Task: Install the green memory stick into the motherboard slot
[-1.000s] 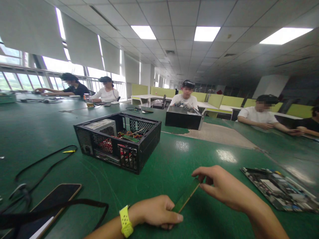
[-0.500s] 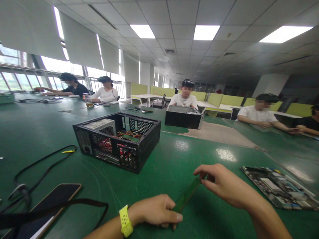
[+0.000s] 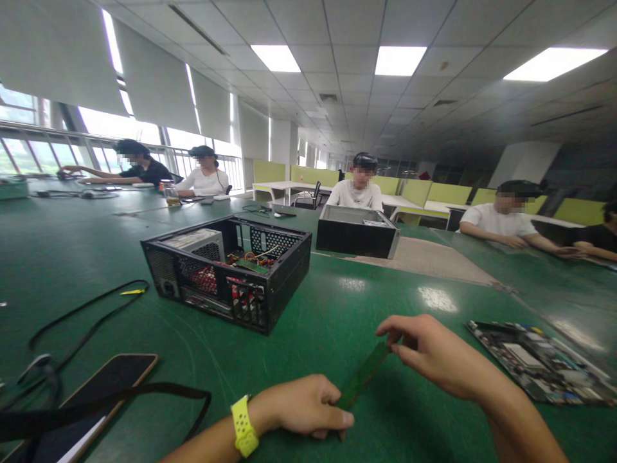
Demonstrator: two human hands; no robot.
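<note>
A slim green RAM stick is held slantwise above the table between my two hands. My left hand, below a yellow-green watch strap, is closed on its near end, thumb on top. My right hand pinches the far end with thumb and fingertips; the exact contact is partly hidden. An open black computer case lies beyond my left hand, its power supply, wires and red parts showing. To the right of my right hand rests a motherboard.
A phone, a dark strap and a black cable with a yellow tag are at the left of the green table. Across it, a person sits behind another case. Other people sit left and right; a jar stands far left.
The case across the table has shifted slightly toward me and turned. My hands and the RAM stick have hardly moved; the stick is tilted a little differently.
</note>
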